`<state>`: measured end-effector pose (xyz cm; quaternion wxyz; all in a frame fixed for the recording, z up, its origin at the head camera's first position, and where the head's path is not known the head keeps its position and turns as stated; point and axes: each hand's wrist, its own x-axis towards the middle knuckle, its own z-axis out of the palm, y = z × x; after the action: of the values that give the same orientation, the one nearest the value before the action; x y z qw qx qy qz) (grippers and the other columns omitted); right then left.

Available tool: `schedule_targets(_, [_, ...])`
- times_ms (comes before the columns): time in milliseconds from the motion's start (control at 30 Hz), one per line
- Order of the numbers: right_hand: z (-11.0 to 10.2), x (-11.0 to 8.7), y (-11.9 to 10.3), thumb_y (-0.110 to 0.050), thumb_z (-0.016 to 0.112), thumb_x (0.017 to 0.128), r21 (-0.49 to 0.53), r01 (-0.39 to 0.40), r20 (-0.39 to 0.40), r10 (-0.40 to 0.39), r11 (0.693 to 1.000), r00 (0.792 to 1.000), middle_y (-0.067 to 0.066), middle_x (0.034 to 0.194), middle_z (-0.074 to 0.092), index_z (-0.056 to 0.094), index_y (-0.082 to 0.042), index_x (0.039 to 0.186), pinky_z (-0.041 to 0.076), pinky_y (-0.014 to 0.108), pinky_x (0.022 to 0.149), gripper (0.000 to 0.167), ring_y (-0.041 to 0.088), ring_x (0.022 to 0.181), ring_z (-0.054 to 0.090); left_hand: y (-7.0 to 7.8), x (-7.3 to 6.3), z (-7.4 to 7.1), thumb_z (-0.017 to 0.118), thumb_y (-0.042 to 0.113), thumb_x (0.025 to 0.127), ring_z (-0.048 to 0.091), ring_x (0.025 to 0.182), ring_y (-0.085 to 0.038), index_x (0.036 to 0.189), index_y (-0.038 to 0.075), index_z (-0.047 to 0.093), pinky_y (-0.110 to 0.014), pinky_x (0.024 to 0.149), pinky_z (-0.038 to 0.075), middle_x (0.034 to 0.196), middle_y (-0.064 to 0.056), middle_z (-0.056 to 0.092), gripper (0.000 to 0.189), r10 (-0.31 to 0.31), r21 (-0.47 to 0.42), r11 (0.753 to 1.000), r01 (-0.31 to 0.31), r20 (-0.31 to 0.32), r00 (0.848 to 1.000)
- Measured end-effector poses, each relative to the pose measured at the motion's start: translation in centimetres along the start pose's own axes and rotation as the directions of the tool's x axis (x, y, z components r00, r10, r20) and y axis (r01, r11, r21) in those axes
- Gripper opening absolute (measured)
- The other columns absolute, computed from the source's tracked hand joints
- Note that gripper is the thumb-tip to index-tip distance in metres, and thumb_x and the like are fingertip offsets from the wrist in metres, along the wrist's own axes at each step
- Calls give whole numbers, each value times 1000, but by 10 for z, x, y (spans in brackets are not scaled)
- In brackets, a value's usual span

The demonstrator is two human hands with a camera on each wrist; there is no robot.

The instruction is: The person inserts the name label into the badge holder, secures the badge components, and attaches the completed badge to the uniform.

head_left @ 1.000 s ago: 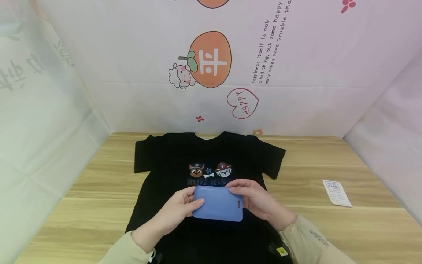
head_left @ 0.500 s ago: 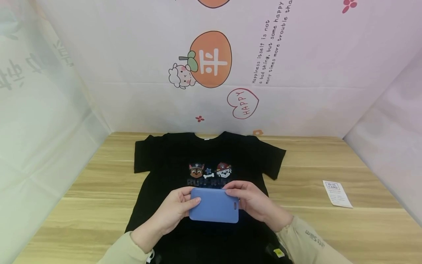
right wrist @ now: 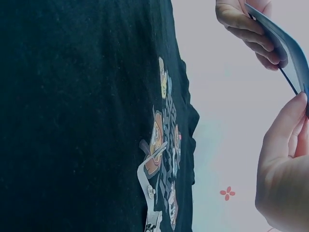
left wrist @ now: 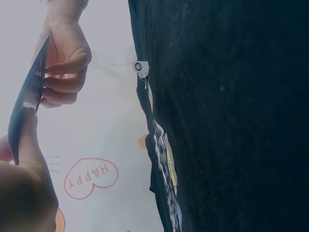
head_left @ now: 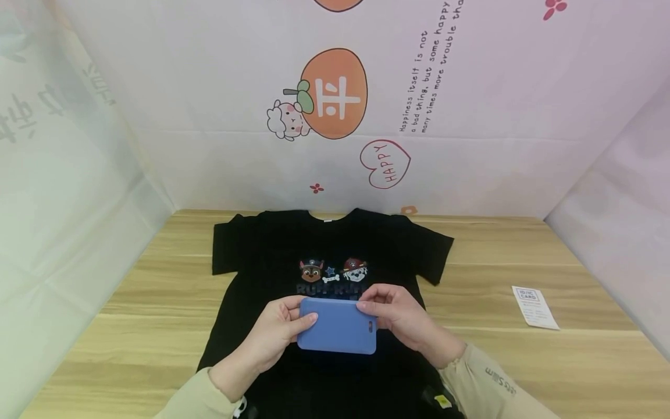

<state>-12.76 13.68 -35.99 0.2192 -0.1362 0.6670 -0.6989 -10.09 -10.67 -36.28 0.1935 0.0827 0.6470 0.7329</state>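
Observation:
A blue card holder (head_left: 335,326) with a slot at its right end is held level above a black T-shirt (head_left: 324,238). My left hand (head_left: 269,331) pinches its left end, thumb on the near face and fingers behind. At the upper right edge, my right hand (head_left: 403,317) pinches the holder between thumb and fingers, beside the slot. The left wrist view catches the holder (left wrist: 21,111) nearly edge-on, with a narrow gap between its layers. In the right wrist view both hands meet the holder (right wrist: 289,53) from opposite ends.
The T-shirt lies spread on a wooden table (head_left: 136,291), with cartoon dogs (head_left: 312,271) printed on its chest. To the right lies a white paper card (head_left: 535,307) marked ID/IC CARD. Printed white cloth (head_left: 235,169) encloses the back and sides.
The card holder has shifted slightly to the left and down, and both hands have moved with it. The shirt and paper card stay where they were.

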Motion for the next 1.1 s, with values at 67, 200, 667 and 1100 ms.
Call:
schedule_targets(67, [0, 0, 0, -16, 63, 91, -23, 10, -21, -10, 1000, 1000, -4, 80, 67, 65, -17, 84, 56, 30, 72, 7, 10, 76, 64, 0, 0, 1, 58, 7, 93, 68, 92, -18, 124, -15, 48, -39, 83, 55, 110, -23, 67, 39, 4, 4, 1000, -4, -7, 1000])
schedule_targets(200, [-1, 0, 0, -15, 67, 88, -64, 22, -57, -26, 998, 998, -4, 77, 69, 67, -16, 83, 57, 29, 69, 6, 10, 74, 66, 1, 0, 1, 59, 7, 93, 69, 91, -17, 122, -14, 50, -37, 82, 55, 108, -23, 67, 38, 14, 14, 1000, -13, -17, 1000])
schedule_targets(667, [-1, -1, 0, -16, 68, 88, -62, 6, -72, -10, 998, 997, -4, 79, 69, 70, -11, 87, 57, 29, 74, 6, 10, 76, 67, -2, 1, 3, 61, 7, 91, 69, 91, -20, 118, -12, 54, -38, 82, 56, 106, -23, 68, 34, 8, 54, 999, -4, -79, 997])
schedule_targets(1100, [-2, -7, 2, -16, 65, 90, -72, 9, -75, -14, 997, 997, 0, 86, 68, 61, -4, 90, 57, 39, 75, 13, 15, 80, 66, -2, 5, 4, 62, 6, 90, 69, 89, -17, 119, -12, 54, -36, 83, 56, 105, -20, 69, 35, 19, 51, 999, -13, -125, 992])
